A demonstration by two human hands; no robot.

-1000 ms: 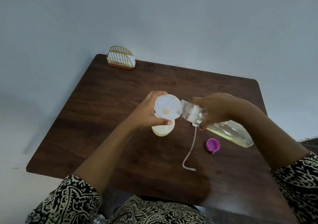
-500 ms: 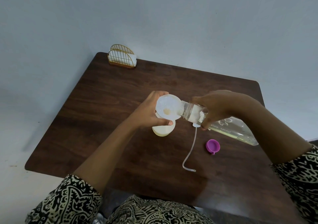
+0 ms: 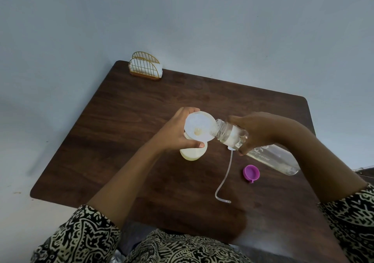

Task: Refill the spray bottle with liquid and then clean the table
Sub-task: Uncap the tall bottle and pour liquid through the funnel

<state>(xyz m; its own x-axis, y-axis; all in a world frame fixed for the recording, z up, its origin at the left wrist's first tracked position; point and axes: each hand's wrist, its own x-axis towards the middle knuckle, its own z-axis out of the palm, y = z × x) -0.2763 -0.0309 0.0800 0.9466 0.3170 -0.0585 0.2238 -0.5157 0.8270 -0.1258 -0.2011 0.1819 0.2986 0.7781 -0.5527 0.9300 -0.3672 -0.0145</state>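
My left hand (image 3: 172, 133) grips a white funnel (image 3: 199, 126) that sits in the mouth of a cream spray bottle (image 3: 192, 154) standing at the middle of the dark wooden table (image 3: 121, 131). My right hand (image 3: 258, 129) holds a clear refill bottle (image 3: 269, 157) near its neck. That bottle is tipped with its open mouth over the funnel's rim, and a little pale liquid lies in the funnel. A clear dip tube (image 3: 223, 178) lies curved on the table below my right hand; its sprayer head is mostly hidden.
A purple cap (image 3: 251, 172) lies upside down on the table right of the tube. A gold wire napkin holder (image 3: 145, 66) with white napkins stands at the far left corner. A pale wall rises behind the table. My patterned sleeves and lap fill the bottom.
Pale liquid that lay in the clear bottle's base has run toward its neck. Both hands keep their grips in nearly the same place.
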